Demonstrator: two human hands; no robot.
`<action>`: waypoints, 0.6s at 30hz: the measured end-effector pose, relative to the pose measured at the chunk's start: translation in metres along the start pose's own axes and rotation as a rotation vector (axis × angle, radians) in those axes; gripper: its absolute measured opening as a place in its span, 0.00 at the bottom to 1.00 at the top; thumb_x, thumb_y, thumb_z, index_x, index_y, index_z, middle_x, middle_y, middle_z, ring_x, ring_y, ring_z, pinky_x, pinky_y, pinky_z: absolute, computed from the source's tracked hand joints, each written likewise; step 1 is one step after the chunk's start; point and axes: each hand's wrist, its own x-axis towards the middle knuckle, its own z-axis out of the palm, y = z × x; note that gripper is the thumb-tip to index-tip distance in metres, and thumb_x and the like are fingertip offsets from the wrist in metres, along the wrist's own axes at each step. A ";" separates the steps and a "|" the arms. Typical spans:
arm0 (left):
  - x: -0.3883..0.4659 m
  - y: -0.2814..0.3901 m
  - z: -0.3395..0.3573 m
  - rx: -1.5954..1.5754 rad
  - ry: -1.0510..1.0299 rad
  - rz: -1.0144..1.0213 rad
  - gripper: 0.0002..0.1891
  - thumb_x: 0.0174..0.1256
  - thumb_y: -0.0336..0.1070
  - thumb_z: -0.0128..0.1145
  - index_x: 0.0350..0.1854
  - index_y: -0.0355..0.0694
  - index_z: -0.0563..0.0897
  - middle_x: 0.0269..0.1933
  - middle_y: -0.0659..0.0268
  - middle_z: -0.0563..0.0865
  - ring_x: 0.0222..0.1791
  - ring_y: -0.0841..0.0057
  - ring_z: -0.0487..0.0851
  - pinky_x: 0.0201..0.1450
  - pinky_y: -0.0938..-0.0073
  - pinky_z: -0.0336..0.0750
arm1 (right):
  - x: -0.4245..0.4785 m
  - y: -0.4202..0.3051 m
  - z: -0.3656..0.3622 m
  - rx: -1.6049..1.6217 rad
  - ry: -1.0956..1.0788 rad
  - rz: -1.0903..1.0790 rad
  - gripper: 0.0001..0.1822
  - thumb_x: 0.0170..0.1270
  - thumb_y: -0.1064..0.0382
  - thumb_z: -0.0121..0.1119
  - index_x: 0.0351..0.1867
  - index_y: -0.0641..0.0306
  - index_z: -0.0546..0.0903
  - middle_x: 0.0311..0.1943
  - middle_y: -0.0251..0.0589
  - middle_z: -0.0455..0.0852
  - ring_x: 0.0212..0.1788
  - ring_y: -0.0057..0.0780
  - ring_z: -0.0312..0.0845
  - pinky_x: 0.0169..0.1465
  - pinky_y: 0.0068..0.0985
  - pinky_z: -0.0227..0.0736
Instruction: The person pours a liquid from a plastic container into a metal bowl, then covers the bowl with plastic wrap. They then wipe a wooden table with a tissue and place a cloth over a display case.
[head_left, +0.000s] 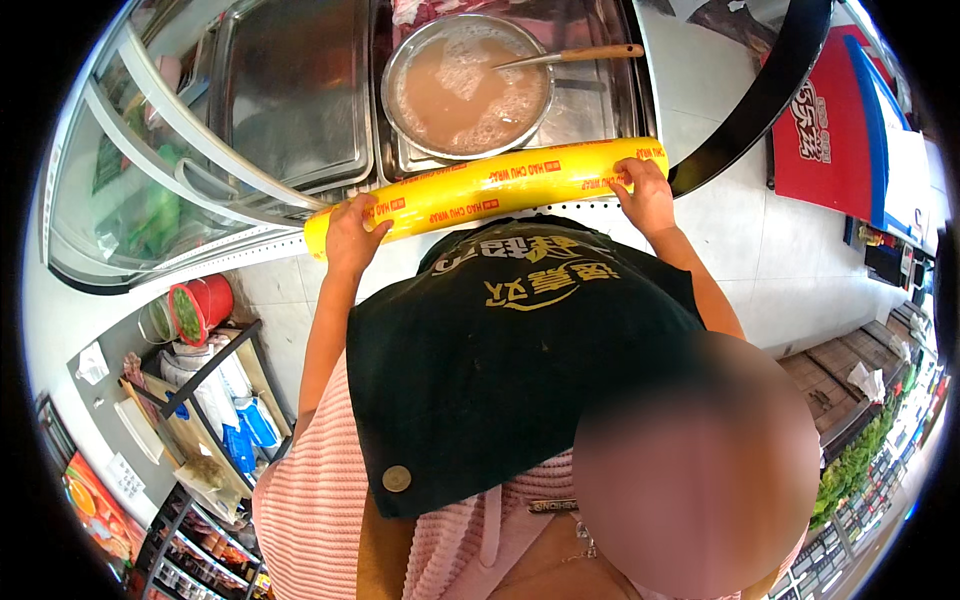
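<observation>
A long yellow roll of cling film (517, 180) with red printing lies crosswise at the front edge of a display counter. My left hand (354, 234) grips it near its left end, thumb and fingers around it. Close to the other end, my right hand (645, 196) holds it with bent fingers. Just beyond the roll stands a round metal basin (387, 94) of frothy light-brown liquid. A utensil with a wooden handle (600, 52) rests in the liquid, its handle over the basin's right rim. The part of it under the liquid is hidden.
Left of the basin lies a rectangular metal tray (300, 97). Curved glass (127, 180) of the display case rises at the left. Down on the left are a red bucket (214, 300) and a shelf rack (217, 367) with bags. A red-and-blue chest (817, 142) stands at the right.
</observation>
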 end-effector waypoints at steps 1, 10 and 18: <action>0.000 0.000 -0.001 0.039 0.021 0.056 0.19 0.40 0.31 0.70 0.37 0.39 0.78 0.37 0.58 0.80 0.39 0.62 0.78 0.44 0.66 0.72 | 0.001 0.000 0.000 0.039 -0.081 0.088 0.13 0.43 0.70 0.65 0.33 0.62 0.77 0.35 0.43 0.76 0.42 0.42 0.72 0.48 0.33 0.68; 0.010 -0.002 0.003 -0.143 -0.073 0.081 0.16 0.40 0.26 0.67 0.32 0.38 0.75 0.38 0.56 0.77 0.41 0.56 0.76 0.45 0.63 0.70 | 0.001 -0.006 0.003 -0.026 0.149 -0.240 0.10 0.44 0.70 0.64 0.30 0.63 0.78 0.31 0.43 0.76 0.42 0.42 0.72 0.46 0.34 0.69; 0.010 -0.004 0.003 -0.189 -0.116 0.102 0.15 0.41 0.24 0.67 0.28 0.37 0.72 0.32 0.57 0.74 0.35 0.58 0.76 0.39 0.65 0.71 | 0.003 0.007 -0.004 -0.010 0.121 -0.192 0.11 0.44 0.71 0.65 0.31 0.63 0.78 0.33 0.44 0.76 0.43 0.44 0.73 0.49 0.33 0.69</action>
